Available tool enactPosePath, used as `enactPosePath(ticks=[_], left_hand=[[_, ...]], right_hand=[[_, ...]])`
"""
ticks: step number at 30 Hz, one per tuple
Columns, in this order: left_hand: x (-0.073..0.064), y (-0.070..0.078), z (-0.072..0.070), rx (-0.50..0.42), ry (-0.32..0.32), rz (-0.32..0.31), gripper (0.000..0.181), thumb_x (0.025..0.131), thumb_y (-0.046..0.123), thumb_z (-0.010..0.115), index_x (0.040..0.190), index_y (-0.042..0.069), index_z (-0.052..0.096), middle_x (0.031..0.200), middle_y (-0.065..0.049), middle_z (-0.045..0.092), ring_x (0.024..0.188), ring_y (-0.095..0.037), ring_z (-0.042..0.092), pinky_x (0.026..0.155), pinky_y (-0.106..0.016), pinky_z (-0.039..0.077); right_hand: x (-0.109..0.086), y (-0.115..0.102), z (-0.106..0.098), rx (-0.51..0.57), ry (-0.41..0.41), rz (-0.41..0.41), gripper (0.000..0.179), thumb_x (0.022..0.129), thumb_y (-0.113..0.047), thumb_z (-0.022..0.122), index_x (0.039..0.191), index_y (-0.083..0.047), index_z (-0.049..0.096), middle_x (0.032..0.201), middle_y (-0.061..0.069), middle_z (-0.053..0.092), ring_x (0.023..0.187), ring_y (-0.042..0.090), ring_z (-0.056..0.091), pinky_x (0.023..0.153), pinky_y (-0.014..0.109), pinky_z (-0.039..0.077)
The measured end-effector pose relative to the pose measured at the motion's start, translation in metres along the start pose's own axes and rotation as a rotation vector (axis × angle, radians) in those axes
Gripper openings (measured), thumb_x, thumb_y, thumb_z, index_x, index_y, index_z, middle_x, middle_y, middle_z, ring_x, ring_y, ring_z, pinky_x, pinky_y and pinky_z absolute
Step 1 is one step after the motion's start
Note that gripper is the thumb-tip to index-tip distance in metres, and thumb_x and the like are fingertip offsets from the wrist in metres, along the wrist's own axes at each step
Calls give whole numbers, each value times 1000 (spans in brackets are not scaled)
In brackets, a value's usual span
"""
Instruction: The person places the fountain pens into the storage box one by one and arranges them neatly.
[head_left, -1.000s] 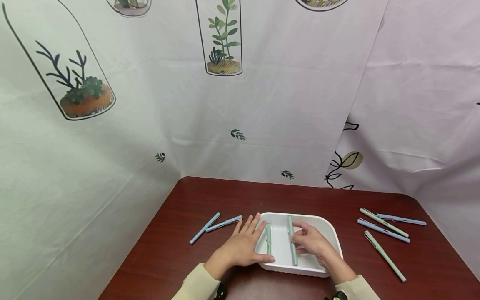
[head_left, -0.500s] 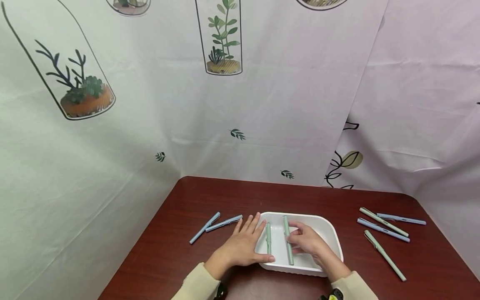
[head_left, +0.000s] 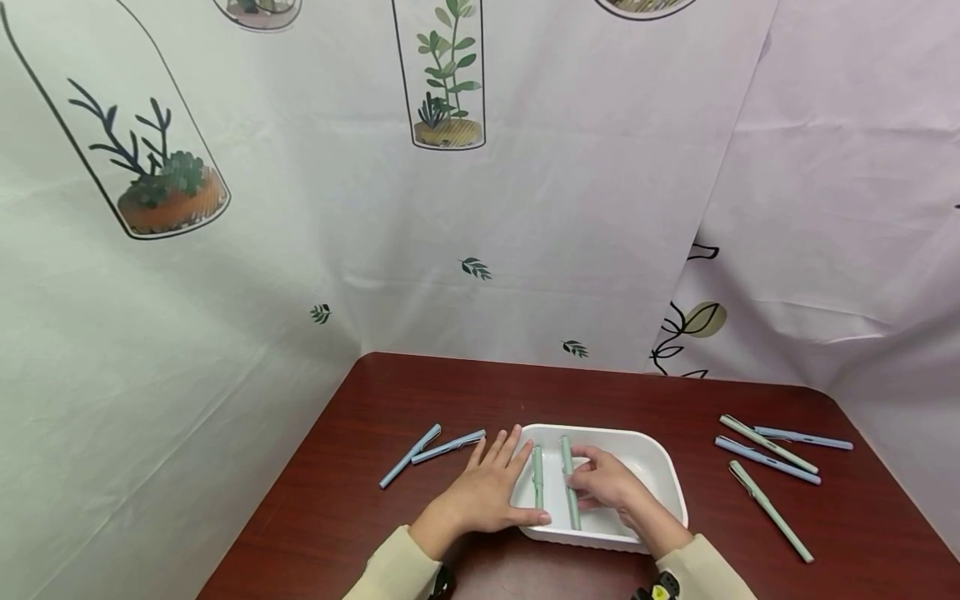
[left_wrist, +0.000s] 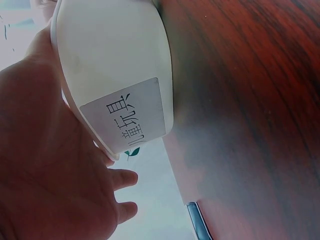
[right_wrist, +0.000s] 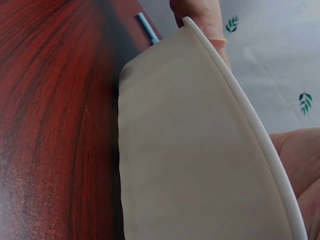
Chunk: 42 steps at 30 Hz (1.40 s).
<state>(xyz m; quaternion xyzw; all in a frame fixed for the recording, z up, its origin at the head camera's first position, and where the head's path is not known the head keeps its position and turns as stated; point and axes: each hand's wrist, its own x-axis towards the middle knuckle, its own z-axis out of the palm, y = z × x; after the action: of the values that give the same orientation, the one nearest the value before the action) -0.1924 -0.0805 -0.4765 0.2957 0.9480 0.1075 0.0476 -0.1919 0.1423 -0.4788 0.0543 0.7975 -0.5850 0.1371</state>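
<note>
My right hand (head_left: pixel 609 482) reaches into the white tray (head_left: pixel 652 454) and holds a light green pen (head_left: pixel 572 492) between thumb and fingers. That pen stands lengthwise in the tray, its clip end toward the back. To its left lies another light green pen (head_left: pixel 537 477), close along the tray's left side. My left hand (head_left: pixel 486 492) rests on the left rim with fingers spread straight and the thumb over the front corner. In the left wrist view a label (left_wrist: pixel 127 115) with dark characters shows on the tray's outer wall. The tray wall (right_wrist: pixel 190 135) hides the right fingers in the right wrist view.
Two blue pens, one (head_left: pixel 410 456) slanted and one (head_left: pixel 448 447) near the left fingertips, lie left of the tray. On the right are a green pen (head_left: pixel 770 511) and, behind it, a group with a blue pen (head_left: pixel 767 460). A printed cloth (head_left: pixel 525 250) hangs behind the table (head_left: pixel 420 383).
My right hand has moved left inside the tray, bringing the held green pen closer to the one at the left side. My left hand has stayed in place.
</note>
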Motion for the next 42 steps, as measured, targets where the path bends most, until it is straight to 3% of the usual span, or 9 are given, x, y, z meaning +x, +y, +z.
enactPosePath(ticks=[26, 42], left_hand=[[2, -1, 2, -4, -1, 4, 106, 85, 79, 55, 163, 13, 23, 170, -12, 9, 155, -35, 15, 121, -59, 16], [1, -1, 1, -6, 1, 7, 104, 87, 77, 56, 162, 13, 24, 170, -13, 10, 155, -35, 16, 121, -60, 17]], right_hand=[[9, -3, 26, -162, -26, 12, 55, 81, 3, 67, 133, 13, 52, 85, 12, 59, 67, 17, 63, 56, 30, 58], [8, -4, 28, -214, 5, 19, 58, 83, 2, 68, 136, 13, 48, 78, 13, 59, 58, 15, 61, 53, 27, 56]])
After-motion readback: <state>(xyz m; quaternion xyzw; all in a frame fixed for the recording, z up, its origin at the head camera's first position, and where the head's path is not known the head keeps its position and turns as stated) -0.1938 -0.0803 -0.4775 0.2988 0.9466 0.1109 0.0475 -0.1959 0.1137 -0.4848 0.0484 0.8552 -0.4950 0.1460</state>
